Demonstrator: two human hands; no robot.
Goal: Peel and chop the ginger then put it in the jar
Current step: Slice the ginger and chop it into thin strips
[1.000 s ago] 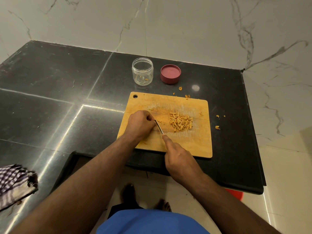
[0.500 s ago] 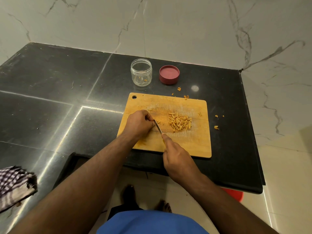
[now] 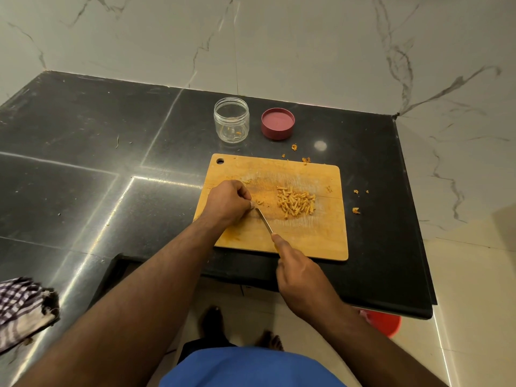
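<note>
A wooden cutting board point(image 3: 307, 238) lies on the black counter. A pile of chopped ginger sticks point(image 3: 296, 203) sits in its middle. My left hand point(image 3: 227, 202) is curled on the board's left side, pinching a small bit of ginger that its fingers mostly hide. My right hand point(image 3: 300, 277) grips the handle of a knife point(image 3: 264, 220); the blade tip lies against my left fingertips. A clear open jar point(image 3: 231, 120) stands behind the board, with a few ginger bits at its bottom. Its red lid point(image 3: 277, 123) lies to the right of it.
Ginger scraps point(image 3: 355, 210) are scattered on the black counter point(image 3: 83, 163) to the right of the board and behind it. A checked cloth point(image 3: 22, 305) lies at the counter's near left. Marble walls close the back and right. A red bucket point(image 3: 382, 322) stands on the floor.
Both hands stay in nearly the same place on the board, with the knife blade making small moves beside my left fingertips. The ginger pile has not moved.
</note>
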